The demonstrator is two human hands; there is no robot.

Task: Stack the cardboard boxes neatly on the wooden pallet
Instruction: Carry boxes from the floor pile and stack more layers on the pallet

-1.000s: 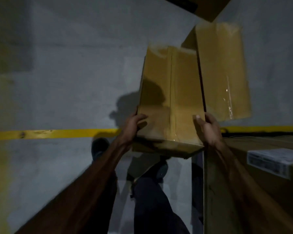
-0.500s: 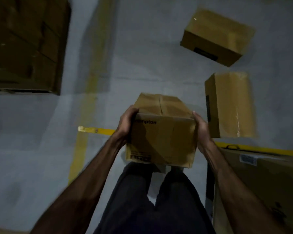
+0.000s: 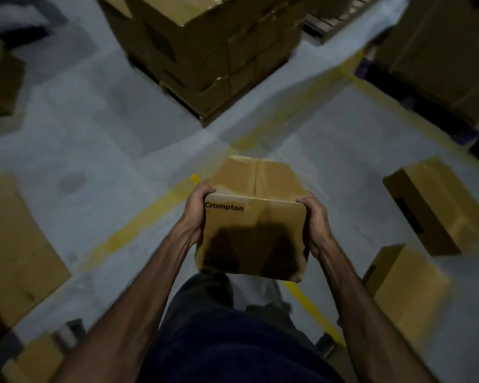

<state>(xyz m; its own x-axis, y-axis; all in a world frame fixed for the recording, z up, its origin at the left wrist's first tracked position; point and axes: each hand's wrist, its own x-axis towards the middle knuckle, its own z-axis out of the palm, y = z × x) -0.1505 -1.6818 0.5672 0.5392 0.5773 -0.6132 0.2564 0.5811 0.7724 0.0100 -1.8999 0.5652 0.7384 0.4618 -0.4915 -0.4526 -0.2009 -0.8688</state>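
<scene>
Gripped at both sides, the cardboard box (image 3: 253, 217) is held by the left hand (image 3: 197, 210) and right hand (image 3: 314, 217) above the floor (image 3: 94, 150), well short of the stacked boxes (image 3: 210, 48).

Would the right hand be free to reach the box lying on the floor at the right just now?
Probably not: the right hand and left hand both grip the Crompton box, though bare floor separates it from that box.

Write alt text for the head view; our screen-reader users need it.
Both hands, left and right, hold a sealed cardboard box printed "Crompton" at waist height over a grey floor with yellow lines. Ahead stands a stack of cardboard boxes; two loose boxes lie to the right.
</scene>
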